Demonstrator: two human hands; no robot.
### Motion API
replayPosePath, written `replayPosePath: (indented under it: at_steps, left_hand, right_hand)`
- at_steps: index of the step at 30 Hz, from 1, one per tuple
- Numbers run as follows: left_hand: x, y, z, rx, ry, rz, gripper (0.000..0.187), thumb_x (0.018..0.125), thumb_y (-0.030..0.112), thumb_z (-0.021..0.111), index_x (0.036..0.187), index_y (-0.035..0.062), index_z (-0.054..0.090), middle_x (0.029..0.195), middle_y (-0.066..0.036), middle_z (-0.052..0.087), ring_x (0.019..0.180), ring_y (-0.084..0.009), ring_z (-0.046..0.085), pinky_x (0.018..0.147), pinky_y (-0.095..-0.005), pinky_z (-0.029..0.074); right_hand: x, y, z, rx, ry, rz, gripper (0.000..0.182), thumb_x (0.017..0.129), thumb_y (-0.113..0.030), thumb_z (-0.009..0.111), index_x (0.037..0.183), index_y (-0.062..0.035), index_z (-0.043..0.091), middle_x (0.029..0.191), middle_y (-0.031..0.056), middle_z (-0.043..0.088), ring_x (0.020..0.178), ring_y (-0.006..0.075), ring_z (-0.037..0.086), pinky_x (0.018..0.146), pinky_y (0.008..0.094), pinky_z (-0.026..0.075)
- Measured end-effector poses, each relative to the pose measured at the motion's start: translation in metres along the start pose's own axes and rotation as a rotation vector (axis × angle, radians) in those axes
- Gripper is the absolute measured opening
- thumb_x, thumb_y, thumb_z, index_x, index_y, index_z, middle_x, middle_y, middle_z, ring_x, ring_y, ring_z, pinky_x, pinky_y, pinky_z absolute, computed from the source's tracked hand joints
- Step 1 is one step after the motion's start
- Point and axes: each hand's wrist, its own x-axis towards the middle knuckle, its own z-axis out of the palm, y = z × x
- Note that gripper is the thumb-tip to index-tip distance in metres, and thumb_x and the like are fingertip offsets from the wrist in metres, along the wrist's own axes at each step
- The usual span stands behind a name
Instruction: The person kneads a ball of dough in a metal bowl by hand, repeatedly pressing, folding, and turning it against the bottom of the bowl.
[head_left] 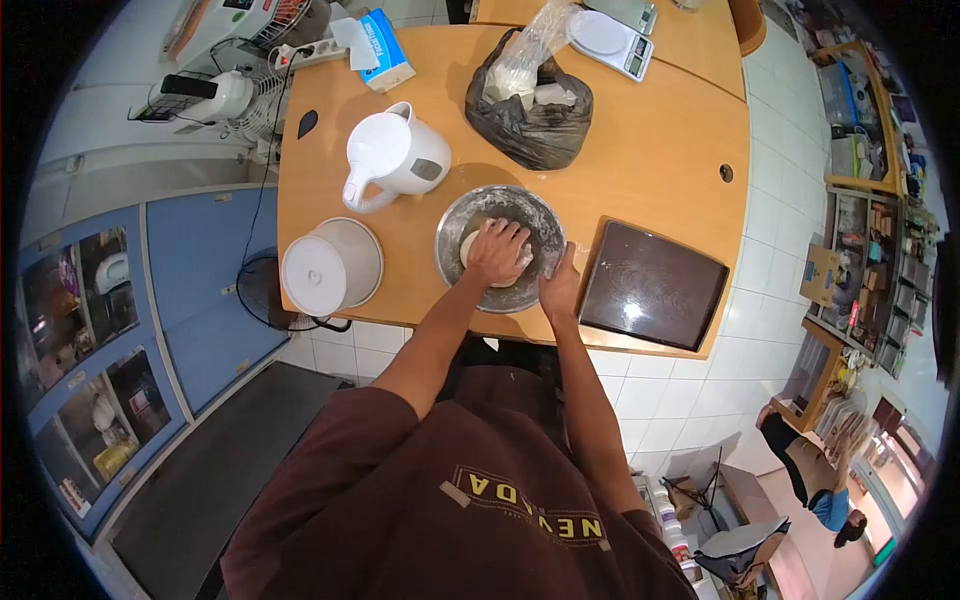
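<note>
Landmark: bowl (502, 205), near front edge of table (660, 150). Left of bowl: kettle (392, 158) and tub (331, 266) close in, narrow gap between them. Behind bowl: black bag (535, 120) just beyond rim, scale (612, 42) farther back. Right of bowl: tray (652, 285) just beside, thin strip of bare wood between (right hand (560, 290) sits there). Right-rear of bowl: wide bare tabletop, open passage.
</note>
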Motion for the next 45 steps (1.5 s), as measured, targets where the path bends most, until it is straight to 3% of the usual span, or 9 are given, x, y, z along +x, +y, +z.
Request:
replayPosePath:
  at_steps: [4, 10, 17, 23, 26, 29, 33, 38, 45]
  left_hand:
    - [0.026, 0.004, 0.001, 0.005, -0.151, -0.214, 0.034, 0.092, 0.037, 0.058, 0.100, 0.0073, 0.072, 0.100, -0.014, 0.072, 0.102, -0.0290, 0.064, 0.100, -0.0460, 0.040]
    - [0.041, 0.006, 0.002, -0.101, -0.049, -0.318, 0.029, 0.092, 0.032, 0.062, 0.080, 0.0073, 0.071, 0.095, -0.012, 0.071, 0.097, -0.0283, 0.063, 0.090, -0.0472, 0.042]
    - [0.010, 0.018, -0.040, -0.164, 0.109, -0.055, 0.019, 0.096, 0.025, 0.061, 0.097, 0.0085, 0.070, 0.095, -0.009, 0.070, 0.098, -0.0288, 0.063, 0.088, -0.0467, 0.044]
    - [-0.001, 0.000, -0.035, -0.198, -0.331, -0.103, 0.026, 0.098, 0.030, 0.059, 0.110, 0.0089, 0.067, 0.103, -0.012, 0.069, 0.106, -0.0301, 0.062, 0.095, -0.0467, 0.043]
    - [-0.011, 0.018, -0.039, -0.039, -0.115, -0.051, 0.031, 0.098, 0.034, 0.058, 0.114, 0.0098, 0.067, 0.115, -0.015, 0.063, 0.116, -0.0318, 0.056, 0.100, -0.0489, 0.041]
    - [-0.025, 0.025, -0.023, 0.064, -0.011, -0.100, 0.037, 0.096, 0.040, 0.058, 0.116, 0.0105, 0.067, 0.121, -0.015, 0.057, 0.119, -0.0333, 0.051, 0.101, -0.0516, 0.038]
    - [-0.022, 0.025, -0.015, 0.056, -0.069, -0.190, 0.042, 0.094, 0.043, 0.059, 0.122, 0.0115, 0.066, 0.120, -0.014, 0.058, 0.118, -0.0338, 0.050, 0.102, -0.0531, 0.036]
    - [0.005, 0.021, -0.013, 0.017, -0.148, -0.334, 0.045, 0.091, 0.040, 0.061, 0.126, 0.0122, 0.065, 0.119, -0.014, 0.061, 0.118, -0.0325, 0.052, 0.101, -0.0538, 0.036]
    - [0.033, 0.007, 0.016, -0.004, -0.013, -0.473, 0.040, 0.091, 0.038, 0.061, 0.114, 0.0069, 0.069, 0.108, -0.013, 0.069, 0.104, -0.0307, 0.061, 0.096, -0.0493, 0.039]
  right_hand:
    - [-0.003, -0.001, -0.003, -0.033, -0.016, 0.036, 0.068, 0.073, 0.006, 0.072, 0.132, -0.0022, 0.039, 0.096, 0.0322, 0.067, 0.094, 0.0521, 0.066, 0.079, 0.0541, 0.054]
    - [-0.003, 0.001, -0.005, -0.060, -0.018, 0.101, 0.075, 0.075, 0.004, 0.073, 0.138, -0.0014, 0.033, 0.097, 0.0337, 0.067, 0.094, 0.0517, 0.066, 0.080, 0.0548, 0.054]
    - [0.013, 0.005, -0.018, -0.071, -0.013, 0.080, 0.066, 0.077, 0.003, 0.070, 0.133, -0.0041, 0.035, 0.099, 0.0326, 0.069, 0.096, 0.0504, 0.067, 0.082, 0.0544, 0.055]
    - [0.020, 0.013, -0.015, -0.087, -0.007, -0.025, 0.068, 0.077, 0.002, 0.069, 0.136, -0.0058, 0.036, 0.094, 0.0331, 0.068, 0.092, 0.0516, 0.067, 0.080, 0.0551, 0.055]
    - [0.019, 0.014, -0.011, -0.065, -0.002, -0.036, 0.069, 0.077, 0.002, 0.070, 0.136, -0.0069, 0.036, 0.095, 0.0328, 0.068, 0.092, 0.0519, 0.067, 0.080, 0.0553, 0.055]
    - [0.021, 0.016, -0.012, -0.088, -0.019, -0.070, 0.072, 0.076, 0.002, 0.072, 0.137, -0.0056, 0.035, 0.097, 0.0329, 0.068, 0.093, 0.0519, 0.067, 0.081, 0.0550, 0.055]
    - [0.025, 0.005, -0.018, -0.100, -0.067, -0.103, 0.061, 0.076, 0.003, 0.070, 0.129, -0.0046, 0.040, 0.096, 0.0321, 0.068, 0.095, 0.0513, 0.066, 0.082, 0.0563, 0.053]
    - [0.031, 0.009, -0.019, -0.121, -0.101, -0.105, 0.071, 0.075, 0.003, 0.072, 0.136, -0.0044, 0.035, 0.093, 0.0329, 0.067, 0.092, 0.0523, 0.066, 0.080, 0.0567, 0.053]
    - [0.029, 0.018, -0.017, -0.098, -0.063, -0.102, 0.069, 0.078, 0.001, 0.070, 0.137, -0.0025, 0.033, 0.086, 0.0358, 0.065, 0.086, 0.0539, 0.065, 0.074, 0.0581, 0.053]
